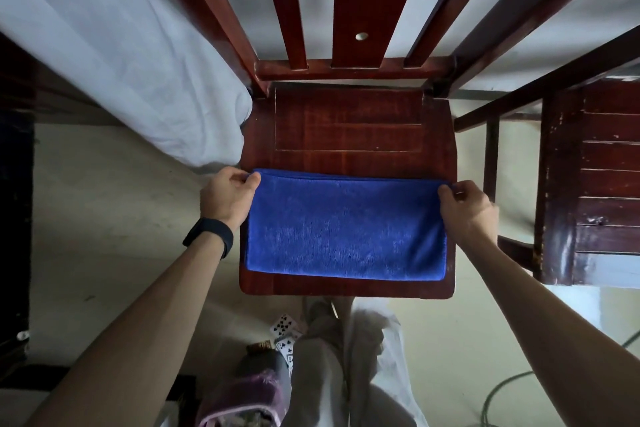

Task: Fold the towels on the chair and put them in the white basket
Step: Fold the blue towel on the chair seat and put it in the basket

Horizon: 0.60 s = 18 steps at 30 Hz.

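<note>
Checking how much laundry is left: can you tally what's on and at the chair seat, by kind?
blue towel: 1
wooden chair: 1
hands pinching the towel's far corners: 2, left hand and right hand
black wristband, on the left wrist: 1
Total: 5
</note>
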Tool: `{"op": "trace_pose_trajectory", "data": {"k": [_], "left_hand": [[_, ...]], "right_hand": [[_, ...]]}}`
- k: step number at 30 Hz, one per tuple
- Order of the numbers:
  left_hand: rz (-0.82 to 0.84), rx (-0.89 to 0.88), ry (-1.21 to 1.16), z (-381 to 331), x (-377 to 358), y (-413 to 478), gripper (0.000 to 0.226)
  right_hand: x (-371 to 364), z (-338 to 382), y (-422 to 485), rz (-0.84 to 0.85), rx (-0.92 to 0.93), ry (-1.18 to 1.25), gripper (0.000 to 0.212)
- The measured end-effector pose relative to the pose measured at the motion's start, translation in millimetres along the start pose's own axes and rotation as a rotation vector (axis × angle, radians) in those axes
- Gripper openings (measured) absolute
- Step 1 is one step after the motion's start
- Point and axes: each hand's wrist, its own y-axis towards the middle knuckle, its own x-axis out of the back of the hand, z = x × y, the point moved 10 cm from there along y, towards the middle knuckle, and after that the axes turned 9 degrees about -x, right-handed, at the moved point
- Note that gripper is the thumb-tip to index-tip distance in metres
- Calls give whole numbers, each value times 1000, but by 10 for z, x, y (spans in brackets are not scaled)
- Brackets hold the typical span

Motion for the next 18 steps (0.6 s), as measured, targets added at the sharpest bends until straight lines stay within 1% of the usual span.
{"op": "trace_pose_trajectory", "data": {"k": [4,6,10,13,15,18], "left_hand": [[-91,-251,166,-293,78,-41,18],[-109,-310,178,-360,83,-51,18],[-77,-292,135,-303,39,64,20],[-22,-252,193,-285,-21,146,21],[-21,-252,251,-325,-34,167,21],[-33,-258,295,-362,-51,167,25]], "right_hand": [[-39,-29,-22,-46,-5,-50,25],[-66,-13,-65,-56,24,-24,23],[-68,-9,-82,-61,43,-32,22],[-50,-1,-69,-78,19,-86,23],[-37,-15,-77,-92,-22,-124,24],[-30,-46,-142,-135,-73,-78,27]]}}
